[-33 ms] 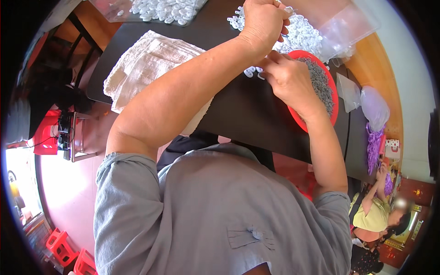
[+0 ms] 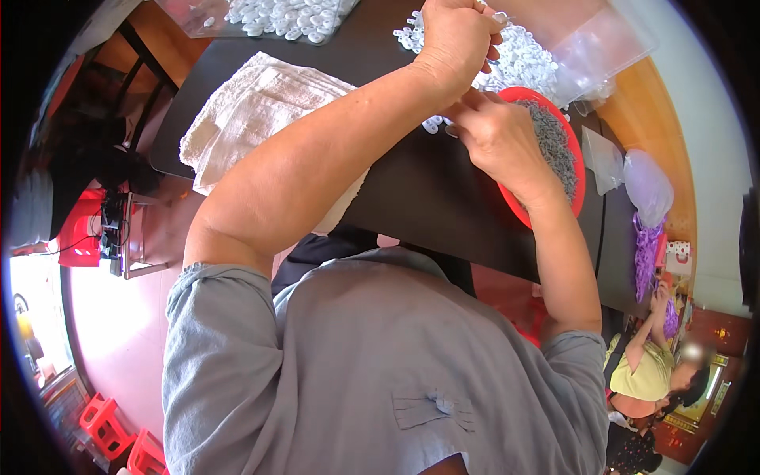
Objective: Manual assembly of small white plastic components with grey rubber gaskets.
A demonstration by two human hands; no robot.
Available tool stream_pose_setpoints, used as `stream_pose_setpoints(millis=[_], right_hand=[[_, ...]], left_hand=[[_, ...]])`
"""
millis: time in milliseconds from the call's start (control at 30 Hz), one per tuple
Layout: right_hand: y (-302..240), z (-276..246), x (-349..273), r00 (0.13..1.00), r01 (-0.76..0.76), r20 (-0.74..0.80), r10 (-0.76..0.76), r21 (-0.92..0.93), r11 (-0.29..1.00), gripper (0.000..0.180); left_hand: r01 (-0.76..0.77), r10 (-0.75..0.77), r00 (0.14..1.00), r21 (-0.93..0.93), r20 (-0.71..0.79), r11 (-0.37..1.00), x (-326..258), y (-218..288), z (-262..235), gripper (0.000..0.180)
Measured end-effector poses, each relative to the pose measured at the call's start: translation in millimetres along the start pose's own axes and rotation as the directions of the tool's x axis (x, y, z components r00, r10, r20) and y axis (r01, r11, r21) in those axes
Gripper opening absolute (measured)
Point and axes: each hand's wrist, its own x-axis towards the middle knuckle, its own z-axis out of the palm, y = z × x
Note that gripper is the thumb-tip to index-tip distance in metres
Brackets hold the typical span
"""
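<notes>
My left hand (image 2: 461,41) is raised over a heap of small white plastic pieces (image 2: 518,63) at the far side of the dark table. Its fingers are pinched together, with a small pale piece (image 2: 500,17) at their tips. Closer to me, my right hand (image 2: 503,134) hangs beside a red bowl (image 2: 580,190) filled with small grey pieces (image 2: 554,146). The right fingers are bent and drawn together next to a few loose white pieces (image 2: 432,123) on the table. What they hold, if anything, is too small to make out.
A folded cream cloth (image 2: 253,107) lies under my left forearm. More white pieces (image 2: 289,16) rest on a clear plastic bag at the far left. Another clear bag (image 2: 606,39) lies right of the heap. Farther right, a person (image 2: 645,368) handles purple material (image 2: 649,253).
Both arms are almost still. The right fingertips have shifted slightly, and the white piece beside them shows less than before.
</notes>
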Motion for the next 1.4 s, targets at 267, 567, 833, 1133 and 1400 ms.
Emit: stream_pose_setpoints(millis=[267, 567, 833, 1133, 1400], right_hand=[[5, 7, 10, 0.990, 0.112, 0.075, -0.117, 0.070, 0.991, 0.012], [7, 3, 19, 0.965, -0.005, 0.262, -0.020, 0.094, 0.996, 0.006], [7, 5, 20, 0.965, -0.035, 0.263, 0.009, 0.092, 0.995, 0.007], [7, 4, 21, 0.942, -0.031, 0.334, 0.027, 0.006, 0.999, 0.008], [0, -33, -32, 0.886, -0.367, -0.023, 0.463, 0.575, 0.732, 0.012]], left_hand=[[0.019, -0.019, 1.000, 0.018, -0.008, 1.000, 1, -4, 0, 0.009], [0.014, -0.015, 1.000, 0.073, 0.009, 0.997, -4, -6, -1, 0.009], [-0.004, 0.004, 1.000, 0.028, 0.016, 1.000, 0, -5, -3, 0.010], [-0.020, 0.018, 0.999, 0.037, 0.044, 0.999, 2, -5, -1, 0.008], [0.099, -0.105, 0.980, 0.046, 0.171, 0.994, -14, -12, 3, 0.010]])
